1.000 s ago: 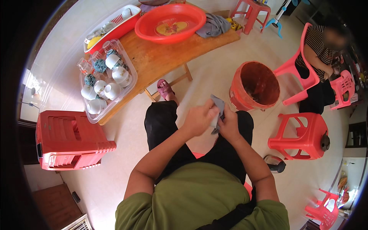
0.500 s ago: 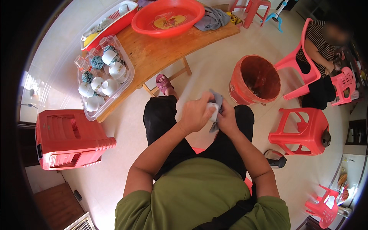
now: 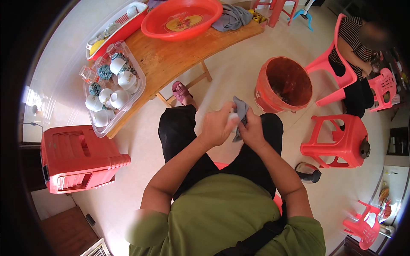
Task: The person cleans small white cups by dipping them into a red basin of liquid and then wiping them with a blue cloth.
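In front of my lap, my left hand (image 3: 215, 127) is closed round a small white cup (image 3: 232, 116), mostly covered by the fingers. My right hand (image 3: 252, 131) grips a grey cloth (image 3: 241, 109), pressed against the cup's side, with one end hanging below. To the left, on a wooden bench (image 3: 171, 64), stands a clear plastic tray (image 3: 142, 81). Several white cups (image 3: 119, 99), some patterned, and clear glasses (image 3: 89, 74) sit in it, many upside down.
A red basin (image 3: 181, 19), a red-and-white dish tray (image 3: 121, 32) and a grey rag (image 3: 232, 18) share the bench. A red bucket (image 3: 284, 85) stands ahead right. Red stools (image 3: 335, 141) and a kettle (image 3: 307, 173) are at my right, stacked stools (image 3: 81, 158) left. A person (image 3: 354, 55) sits far right.
The hands stay together over my lap. The cloth has shifted up a little on the cup, and less of the cup shows. The whole view has tilted slightly.
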A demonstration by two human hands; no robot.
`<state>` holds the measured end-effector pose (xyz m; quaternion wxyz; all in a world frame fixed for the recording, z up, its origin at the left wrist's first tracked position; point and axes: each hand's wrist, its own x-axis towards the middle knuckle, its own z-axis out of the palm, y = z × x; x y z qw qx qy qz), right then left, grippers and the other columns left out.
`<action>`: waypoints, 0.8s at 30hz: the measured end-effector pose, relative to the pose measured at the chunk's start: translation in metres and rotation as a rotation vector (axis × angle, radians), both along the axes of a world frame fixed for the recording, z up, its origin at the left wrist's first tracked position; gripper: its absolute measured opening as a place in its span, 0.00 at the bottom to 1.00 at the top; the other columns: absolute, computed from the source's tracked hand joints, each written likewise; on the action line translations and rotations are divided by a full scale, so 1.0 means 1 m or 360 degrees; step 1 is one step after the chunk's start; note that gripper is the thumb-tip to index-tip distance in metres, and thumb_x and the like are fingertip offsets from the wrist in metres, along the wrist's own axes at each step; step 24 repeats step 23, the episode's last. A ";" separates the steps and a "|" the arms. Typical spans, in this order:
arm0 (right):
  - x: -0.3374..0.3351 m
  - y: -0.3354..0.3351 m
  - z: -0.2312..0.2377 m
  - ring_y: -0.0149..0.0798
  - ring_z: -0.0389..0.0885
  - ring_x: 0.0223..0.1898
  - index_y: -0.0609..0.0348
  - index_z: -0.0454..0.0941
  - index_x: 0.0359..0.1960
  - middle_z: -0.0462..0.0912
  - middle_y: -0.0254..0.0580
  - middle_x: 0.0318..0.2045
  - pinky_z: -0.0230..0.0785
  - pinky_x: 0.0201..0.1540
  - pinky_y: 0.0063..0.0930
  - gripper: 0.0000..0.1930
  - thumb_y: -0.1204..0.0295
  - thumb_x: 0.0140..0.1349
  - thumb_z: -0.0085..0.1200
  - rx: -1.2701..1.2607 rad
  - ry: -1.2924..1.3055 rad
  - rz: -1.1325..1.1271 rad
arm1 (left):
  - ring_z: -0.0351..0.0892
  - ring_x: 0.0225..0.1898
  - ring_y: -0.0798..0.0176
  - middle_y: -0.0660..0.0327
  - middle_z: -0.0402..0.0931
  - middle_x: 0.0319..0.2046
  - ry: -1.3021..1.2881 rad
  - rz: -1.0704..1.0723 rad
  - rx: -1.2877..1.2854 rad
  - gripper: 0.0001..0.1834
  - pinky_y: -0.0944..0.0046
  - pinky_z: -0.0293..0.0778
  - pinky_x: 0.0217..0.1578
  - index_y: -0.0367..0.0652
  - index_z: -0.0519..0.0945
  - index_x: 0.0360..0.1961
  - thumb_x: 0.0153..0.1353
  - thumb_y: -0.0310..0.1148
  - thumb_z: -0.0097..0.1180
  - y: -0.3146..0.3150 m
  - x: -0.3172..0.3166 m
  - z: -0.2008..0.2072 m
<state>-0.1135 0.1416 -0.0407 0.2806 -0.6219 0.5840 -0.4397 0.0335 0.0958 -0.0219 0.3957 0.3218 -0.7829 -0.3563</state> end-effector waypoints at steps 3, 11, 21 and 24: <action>0.001 -0.003 0.006 0.51 0.81 0.32 0.63 0.67 0.54 0.79 0.56 0.31 0.72 0.35 0.32 0.25 0.79 0.51 0.52 -0.0246 -0.0049 -0.0017 | 0.75 0.24 0.44 0.51 0.74 0.23 -0.0130 0.0045 0.0332 0.22 0.54 0.70 0.25 0.38 0.69 0.43 0.59 0.46 0.51 0.008 -0.001 -0.004; 0.028 0.016 0.006 0.27 0.73 0.17 0.61 0.73 0.42 0.77 0.36 0.27 0.62 0.14 0.18 0.09 0.73 0.61 0.49 0.0695 -0.1717 -0.0104 | 0.77 0.30 0.44 0.50 0.74 0.29 -0.0020 0.0153 -0.0208 0.25 0.54 0.72 0.32 0.37 0.66 0.51 0.58 0.42 0.53 0.010 0.001 -0.016; -0.034 0.007 0.012 0.27 0.78 0.31 0.63 0.75 0.45 0.79 0.38 0.34 0.72 0.33 0.18 0.13 0.76 0.57 0.53 0.1076 -0.1344 0.0306 | 0.66 0.51 0.49 0.53 0.62 0.54 -0.0313 -0.0609 -0.0337 0.28 0.59 0.72 0.43 0.49 0.71 0.51 0.47 0.18 0.59 0.004 0.001 0.018; -0.037 0.007 0.013 0.27 0.79 0.29 0.63 0.75 0.46 0.80 0.38 0.34 0.72 0.31 0.16 0.14 0.75 0.57 0.53 0.1132 -0.1364 0.0357 | 0.66 0.51 0.49 0.54 0.62 0.54 -0.0297 -0.0630 -0.0264 0.28 0.59 0.72 0.43 0.50 0.72 0.51 0.46 0.16 0.59 0.004 0.001 0.016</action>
